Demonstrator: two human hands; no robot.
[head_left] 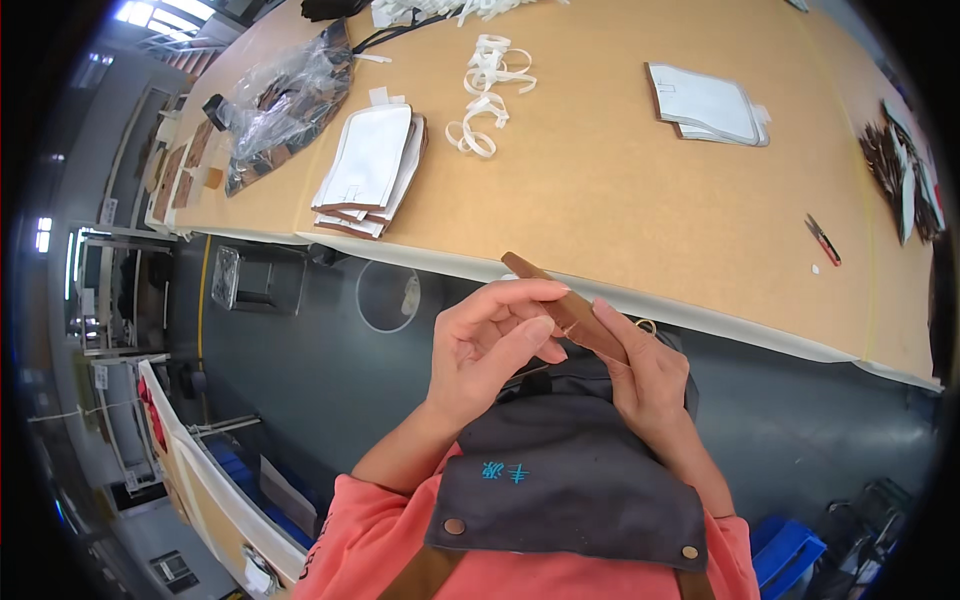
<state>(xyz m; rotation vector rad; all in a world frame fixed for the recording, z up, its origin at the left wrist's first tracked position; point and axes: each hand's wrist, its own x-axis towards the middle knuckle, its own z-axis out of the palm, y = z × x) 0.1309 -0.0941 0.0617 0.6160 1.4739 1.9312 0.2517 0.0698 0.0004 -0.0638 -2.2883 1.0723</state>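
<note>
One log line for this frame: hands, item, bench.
left hand: pinching brown strip | right hand: holding strip from below | bench: white panel stack, red snips

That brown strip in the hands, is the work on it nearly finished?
Can't tell how near. Looks done: two stacks of flat white-and-brown pieces on the tan worktable. In hand: both hands, left and right, pinch a narrow brown leather strip. Possibly left: dark pieces at the right edge.

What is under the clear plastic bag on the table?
Through the clear plastic bag you can see flat brown pieces lying on the table. The crinkled, shiny plastic hides how many there are and what shape they have.
</note>
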